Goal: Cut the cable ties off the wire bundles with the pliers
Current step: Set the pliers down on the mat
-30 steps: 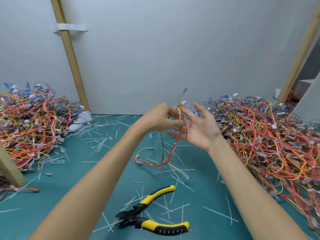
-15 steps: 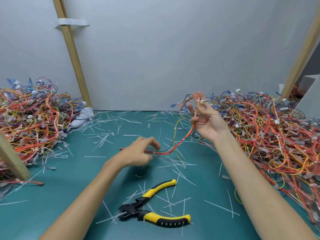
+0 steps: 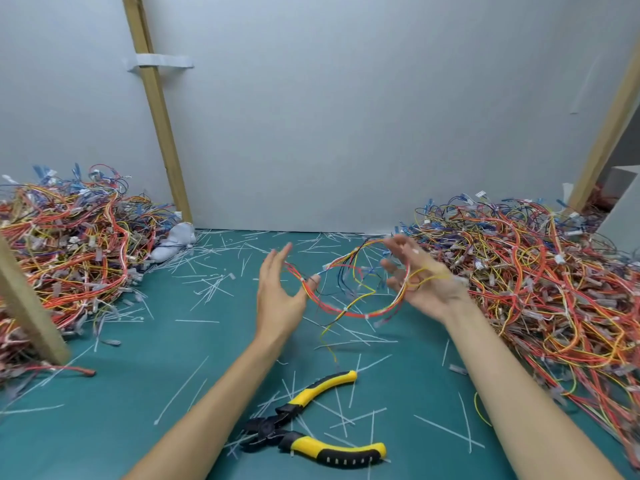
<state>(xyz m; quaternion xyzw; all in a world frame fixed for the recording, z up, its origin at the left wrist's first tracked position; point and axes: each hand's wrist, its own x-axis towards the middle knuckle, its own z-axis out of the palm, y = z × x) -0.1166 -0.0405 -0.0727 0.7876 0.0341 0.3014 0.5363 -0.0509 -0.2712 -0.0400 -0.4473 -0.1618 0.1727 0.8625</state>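
Hanging in the air between both hands, the wire bundle (image 3: 346, 310) forms a red, orange and yellow loop above the middle of the teal mat (image 3: 114, 393). The left hand (image 3: 280, 296) is spread, its fingers straight and pointing up, with the thumb touching the loop's left edge. The right hand (image 3: 424, 282) has loosely curled fingers hooked round the loop's right side, though blur softens them. The pliers (image 3: 311, 434), yellow-handled, lie untouched on the near mat between the forearms, among cut white cable ties (image 3: 449, 431). A left wire heap (image 3: 69, 251) and a right wire heap (image 3: 540, 282) flank the mat.
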